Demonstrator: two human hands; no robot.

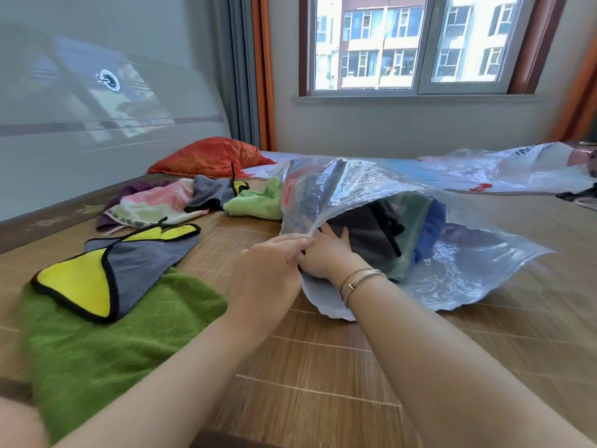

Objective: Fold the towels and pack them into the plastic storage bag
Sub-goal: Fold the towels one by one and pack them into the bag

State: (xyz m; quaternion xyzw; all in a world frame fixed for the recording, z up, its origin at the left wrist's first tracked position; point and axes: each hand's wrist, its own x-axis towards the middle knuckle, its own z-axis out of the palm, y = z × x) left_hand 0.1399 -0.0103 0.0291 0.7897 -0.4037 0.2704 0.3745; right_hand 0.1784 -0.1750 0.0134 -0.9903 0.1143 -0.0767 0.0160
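A clear plastic storage bag (458,266) lies on the bamboo mat, its mouth facing me. Inside it lie folded towels: a dark grey one (371,234), a green one and a blue one (433,227). My left hand (268,270) pinches the upper edge of the bag's mouth and lifts it. My right hand (326,253), with bracelets on the wrist, reaches into the mouth and rests flat on the dark grey towel. Loose towels lie to the left: a grey and yellow one (129,263) on top of a large green one (106,347).
Further back lie a pink and white towel (151,205), another grey and yellow towel (216,192), a light green towel (258,202) and an orange pillow (210,156). A second plastic bag (517,169) is spread at the back right. A wall runs along the left.
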